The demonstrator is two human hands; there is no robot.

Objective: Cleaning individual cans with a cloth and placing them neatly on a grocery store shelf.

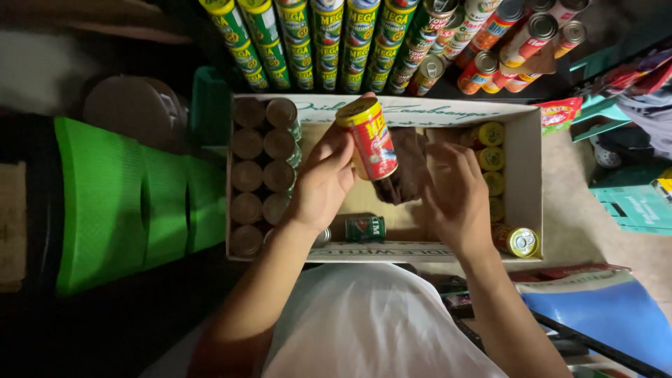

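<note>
My left hand (323, 183) grips a red and yellow can (369, 139), held tilted above the open cardboard box (526, 175). My right hand (456, 197) hovers palm down, fingers apart, inside the box near its right side, holding nothing. Two columns of grey-topped cans (262, 175) stand along the box's left wall. A column of yellow-topped cans (492, 159) lines the right wall. A green can (365, 229) lies on its side near the front wall, below my hands. A dark crumpled piece (409, 168) lies on the box floor between my hands.
Rows of green-labelled cans (308, 42) and red-labelled cans (504, 42) lie stacked behind the box. A green plastic stool (126, 203) stands at the left. A blue board (602, 315) lies at the lower right, a teal crate (633, 203) beyond it.
</note>
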